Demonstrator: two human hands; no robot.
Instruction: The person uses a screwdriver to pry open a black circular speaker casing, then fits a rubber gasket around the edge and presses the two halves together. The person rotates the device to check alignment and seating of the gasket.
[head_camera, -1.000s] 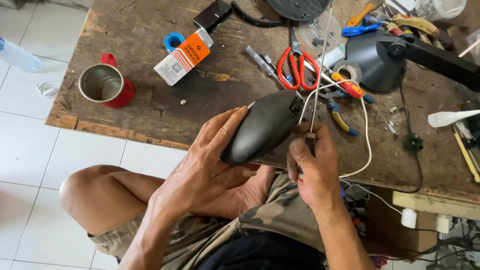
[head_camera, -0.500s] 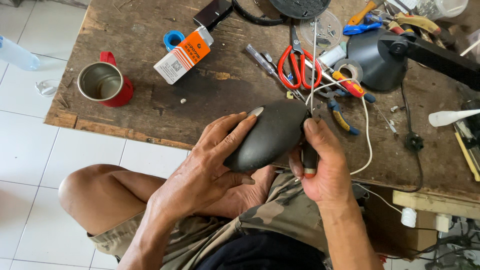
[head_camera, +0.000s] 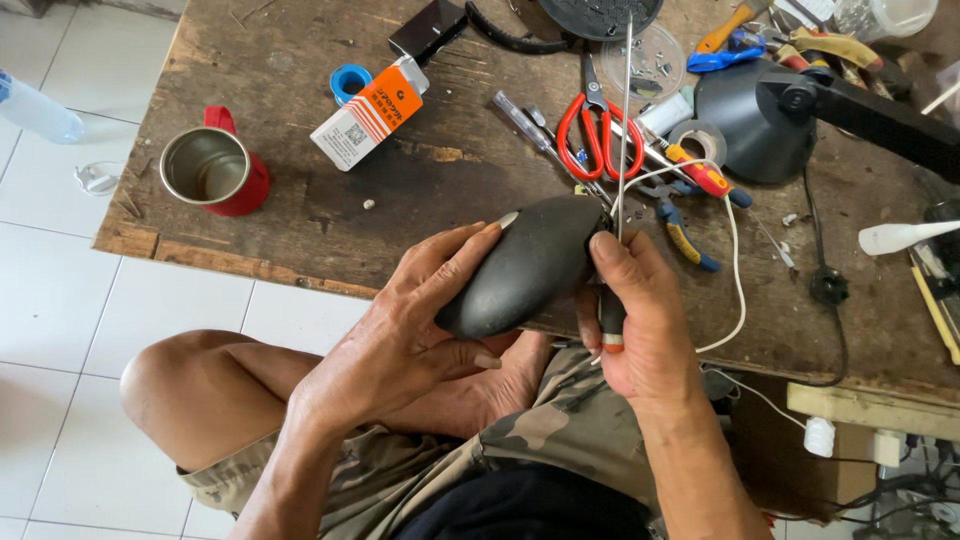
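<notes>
Black oval casing (head_camera: 525, 265), smooth and matte, lies slantwise in the person's grasp just over the near edge of the wooden workbench (head_camera: 300, 140). Left hand (head_camera: 400, 340) cups the casing from below and from its left side, fingers wrapped over the top and thumb pressed under the lower end. Right hand (head_camera: 640, 320) sits at the casing's right side, closed around a dark tool handle (head_camera: 610, 315) with a pale band at its lower end; its thumb touches the casing's upper end. A thin metal rod (head_camera: 626, 120) rises straight up from that hand, probably the shaft of the tool, though the join is hidden behind the thumb. A white wire (head_camera: 735, 270) loops from the casing's upper end out to the right and back down toward the right hand.

Just beyond the casing lie red-handled scissors (head_camera: 593, 130) and pliers with blue and yellow grips (head_camera: 685, 235). Farther beyond and to the right of the casing stands a black lamp shade (head_camera: 745, 125). Well to the left of the casing stands a red metal mug (head_camera: 215, 172), and between mug and scissors lies an orange and white box (head_camera: 370, 115).
</notes>
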